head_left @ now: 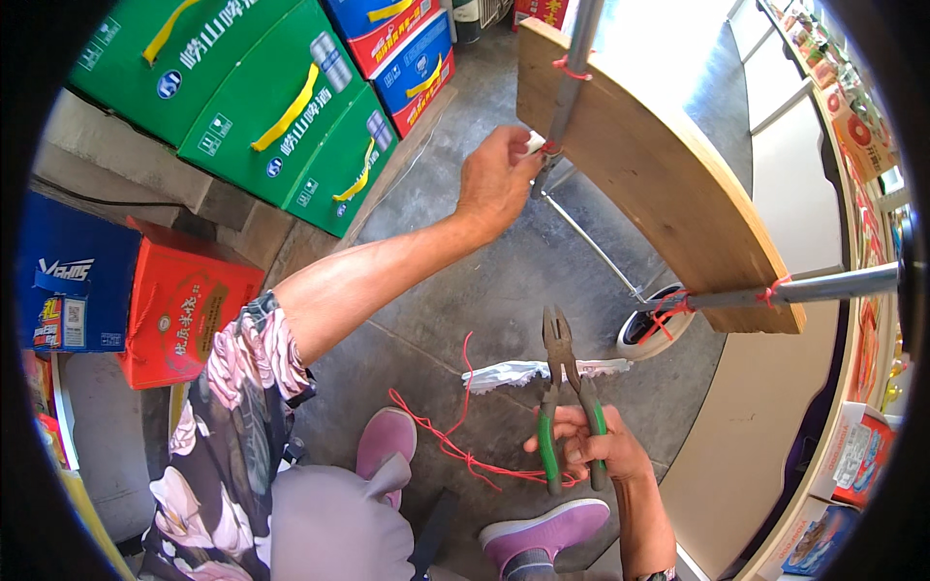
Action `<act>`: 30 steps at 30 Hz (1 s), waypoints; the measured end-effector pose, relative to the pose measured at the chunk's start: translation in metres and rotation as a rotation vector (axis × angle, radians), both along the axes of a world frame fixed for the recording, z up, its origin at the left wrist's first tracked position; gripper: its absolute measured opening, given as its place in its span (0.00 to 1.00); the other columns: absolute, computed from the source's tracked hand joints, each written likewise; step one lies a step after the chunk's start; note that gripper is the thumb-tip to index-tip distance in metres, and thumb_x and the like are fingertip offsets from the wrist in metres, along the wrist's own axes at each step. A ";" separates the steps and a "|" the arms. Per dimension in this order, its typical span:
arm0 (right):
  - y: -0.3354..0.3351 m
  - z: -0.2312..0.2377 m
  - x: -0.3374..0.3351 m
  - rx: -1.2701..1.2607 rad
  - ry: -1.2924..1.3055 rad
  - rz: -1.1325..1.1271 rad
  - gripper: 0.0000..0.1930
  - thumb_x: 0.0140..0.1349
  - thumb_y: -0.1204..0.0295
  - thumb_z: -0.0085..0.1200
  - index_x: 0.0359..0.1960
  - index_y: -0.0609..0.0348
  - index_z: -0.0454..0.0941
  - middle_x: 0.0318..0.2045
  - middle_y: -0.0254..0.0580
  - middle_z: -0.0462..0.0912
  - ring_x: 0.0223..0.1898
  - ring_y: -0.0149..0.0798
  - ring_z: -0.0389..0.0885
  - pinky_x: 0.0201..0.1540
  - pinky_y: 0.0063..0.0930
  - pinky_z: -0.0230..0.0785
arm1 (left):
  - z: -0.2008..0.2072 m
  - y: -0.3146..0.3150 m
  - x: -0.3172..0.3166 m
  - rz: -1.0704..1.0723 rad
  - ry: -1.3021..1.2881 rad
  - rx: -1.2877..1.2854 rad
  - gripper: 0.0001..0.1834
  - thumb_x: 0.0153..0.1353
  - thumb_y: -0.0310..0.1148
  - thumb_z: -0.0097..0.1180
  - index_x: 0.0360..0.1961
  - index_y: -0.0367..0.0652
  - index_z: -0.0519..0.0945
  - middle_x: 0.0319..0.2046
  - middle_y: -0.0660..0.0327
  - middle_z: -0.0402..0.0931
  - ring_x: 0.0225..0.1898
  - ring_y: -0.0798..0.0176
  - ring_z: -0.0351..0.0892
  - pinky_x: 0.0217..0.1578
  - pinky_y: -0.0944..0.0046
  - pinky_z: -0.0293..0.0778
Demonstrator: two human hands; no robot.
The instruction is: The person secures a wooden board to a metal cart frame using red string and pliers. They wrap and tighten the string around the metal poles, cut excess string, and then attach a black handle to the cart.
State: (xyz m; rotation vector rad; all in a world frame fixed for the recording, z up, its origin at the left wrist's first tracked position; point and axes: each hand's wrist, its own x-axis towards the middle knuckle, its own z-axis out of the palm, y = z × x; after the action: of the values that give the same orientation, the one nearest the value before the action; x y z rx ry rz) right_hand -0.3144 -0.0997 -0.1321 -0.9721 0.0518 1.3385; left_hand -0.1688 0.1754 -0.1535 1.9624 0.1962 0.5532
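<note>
Pliers in right hand; 2 poles cross board, green cartons nearby.

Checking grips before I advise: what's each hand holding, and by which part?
Right hand: pliers, by the green handles; whether also the red string cannot be told. Left hand: seemingly a small white thing, held part unclear.

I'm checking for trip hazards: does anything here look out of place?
Yes: a crumpled white strip with a ragged edge lies on the floor, partly behind the pliers in the right hand. It looks like stray scrap.
</note>
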 end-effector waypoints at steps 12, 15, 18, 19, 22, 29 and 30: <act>0.043 -0.012 0.002 -0.144 -0.046 -0.055 0.35 0.35 0.76 0.45 0.54 0.73 0.68 0.40 0.58 0.80 0.16 0.29 0.73 0.20 0.19 0.66 | -0.014 0.003 0.012 -0.102 -0.164 0.002 0.09 0.54 0.28 0.61 0.34 0.36 0.77 0.29 0.60 0.79 0.30 0.70 0.76 0.31 0.70 0.73; 0.047 -0.008 0.000 -0.167 -0.054 -0.106 0.36 0.33 0.75 0.45 0.53 0.73 0.70 0.39 0.60 0.80 0.15 0.30 0.73 0.20 0.19 0.67 | -0.018 0.006 0.017 -0.101 -0.259 0.125 0.10 0.53 0.27 0.62 0.35 0.36 0.77 0.30 0.60 0.78 0.30 0.71 0.76 0.30 0.70 0.73; 0.046 -0.003 0.001 -0.206 -0.076 -0.128 0.36 0.31 0.75 0.45 0.52 0.73 0.70 0.39 0.60 0.80 0.16 0.31 0.75 0.20 0.19 0.68 | -0.021 0.004 0.015 -0.133 -0.258 0.025 0.09 0.53 0.26 0.61 0.36 0.36 0.76 0.31 0.61 0.78 0.31 0.71 0.76 0.31 0.70 0.73; 0.045 -0.002 0.001 -0.227 -0.092 -0.124 0.36 0.31 0.75 0.45 0.52 0.73 0.70 0.39 0.60 0.80 0.16 0.31 0.75 0.21 0.19 0.69 | -0.021 0.003 0.015 -0.150 -0.247 -0.037 0.09 0.54 0.25 0.60 0.36 0.36 0.76 0.32 0.61 0.78 0.32 0.71 0.76 0.32 0.70 0.73; 0.043 0.000 0.003 -0.193 -0.069 -0.161 0.33 0.37 0.79 0.45 0.54 0.74 0.68 0.40 0.54 0.80 0.19 0.29 0.75 0.24 0.20 0.68 | -0.022 -0.003 0.007 -0.105 -0.008 -0.317 0.10 0.53 0.22 0.58 0.37 0.35 0.75 0.33 0.61 0.78 0.33 0.71 0.76 0.36 0.71 0.73; 0.047 -0.010 0.000 -0.267 -0.106 -0.270 0.34 0.35 0.79 0.47 0.53 0.74 0.69 0.40 0.56 0.81 0.18 0.30 0.74 0.23 0.21 0.67 | -0.018 0.002 0.011 -0.198 -0.010 -0.502 0.14 0.48 0.25 0.59 0.37 0.31 0.75 0.29 0.57 0.79 0.32 0.66 0.78 0.35 0.68 0.73; 0.049 -0.012 -0.001 -0.272 -0.131 -0.271 0.34 0.35 0.79 0.46 0.53 0.74 0.68 0.39 0.56 0.81 0.18 0.29 0.73 0.24 0.21 0.67 | -0.017 0.003 0.013 -0.203 0.002 -0.502 0.15 0.47 0.25 0.59 0.38 0.31 0.75 0.29 0.57 0.79 0.32 0.67 0.78 0.35 0.68 0.73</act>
State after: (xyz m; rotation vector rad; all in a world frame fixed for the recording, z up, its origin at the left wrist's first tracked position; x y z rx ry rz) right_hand -0.3151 -0.0511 -0.1446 -1.2330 0.2624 1.0323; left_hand -0.1563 0.1780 -0.1707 1.4728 0.1208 0.3287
